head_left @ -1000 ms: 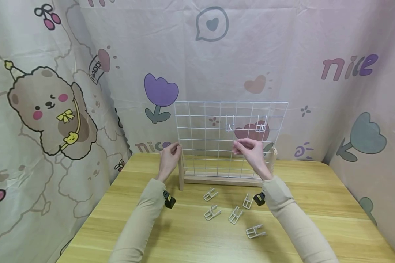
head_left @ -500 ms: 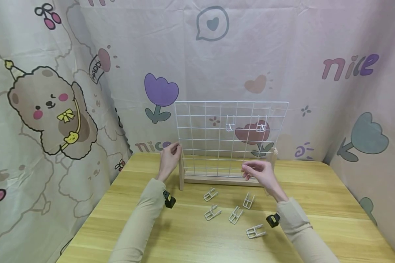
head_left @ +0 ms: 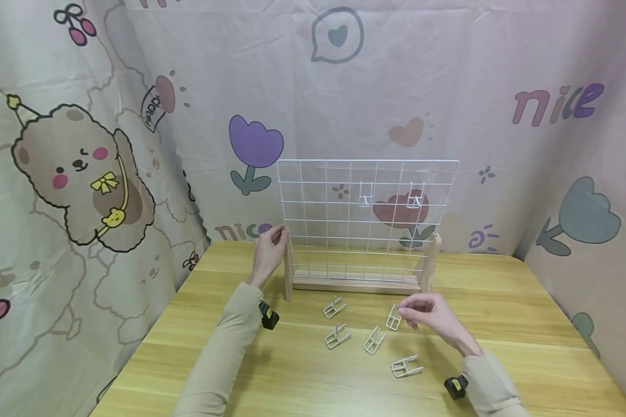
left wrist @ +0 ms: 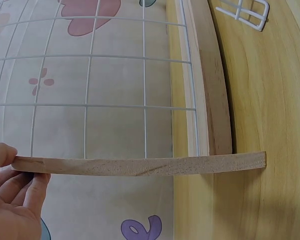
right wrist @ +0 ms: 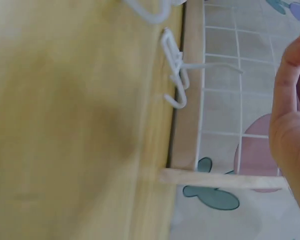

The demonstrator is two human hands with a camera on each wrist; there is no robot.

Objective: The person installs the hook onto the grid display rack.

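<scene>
Loose hooks: five white ones are lying on the wooden table, all in front of the grid rack.
Left hand: at the grid rack's left end it is pinching the top of the left upright, thumb on one face, fingers on the other; I judge it is steadying things.
Hung hooks: two are hanging in the grid rack's upper right half.
Right hand: it is hovering low before the grid rack's right end, fingers loosely bent and holding nothing; its tips are ending just beside a loose hook, and I cannot tell whether they are touching.
Pick-up: fetching another hook seems to be starting, calling for a thumb-and-finger pinch on its frame.
Curtain words: left of the grid rack a ribbon is showing what looks like "HAPPY"; nearer its left edge a faded "nice" is showing; beyond its right end, a bigger purple-pink "nice". I am spotting no readable brand.
</scene>
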